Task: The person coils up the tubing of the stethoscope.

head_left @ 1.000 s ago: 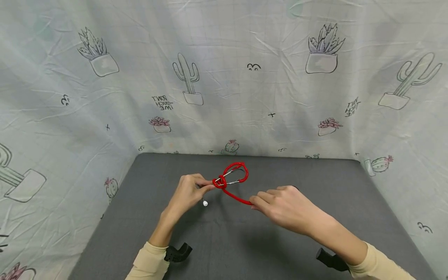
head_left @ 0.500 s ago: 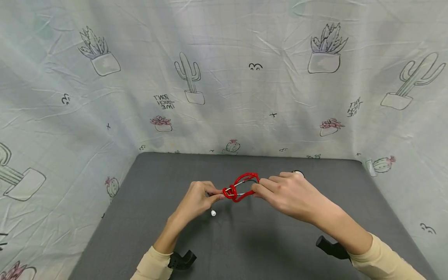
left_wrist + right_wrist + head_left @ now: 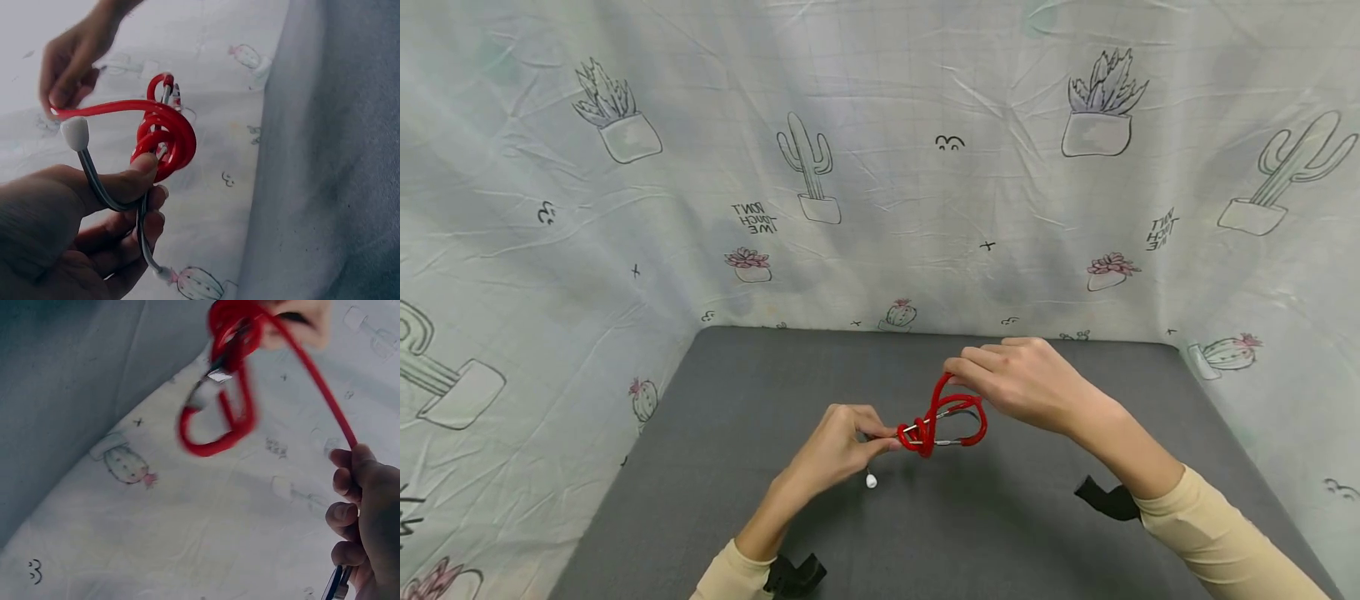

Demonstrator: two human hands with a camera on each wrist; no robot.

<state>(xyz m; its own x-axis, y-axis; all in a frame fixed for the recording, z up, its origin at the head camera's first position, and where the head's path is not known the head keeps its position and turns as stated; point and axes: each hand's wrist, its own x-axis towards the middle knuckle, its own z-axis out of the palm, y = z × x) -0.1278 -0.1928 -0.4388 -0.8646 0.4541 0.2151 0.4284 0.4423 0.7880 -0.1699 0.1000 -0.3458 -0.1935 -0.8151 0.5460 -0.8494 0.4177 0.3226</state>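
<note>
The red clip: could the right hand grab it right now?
Probably yes: the right hand is close by, and nothing visible blocks the outer end of the red clip. But that hand pinches the red cord, so it might have to let go first.

Between left hand point(image 3: 842, 443) and right hand point(image 3: 1026, 379), red cord point(image 3: 933, 410) blocks passage; the table point(image 3: 790, 367) behind gives room.

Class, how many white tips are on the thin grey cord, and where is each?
2. In the left wrist view, one rounded white tip is above the left hand; a smaller-looking white tip is lower, near its fingers. Others may be hidden.
</note>
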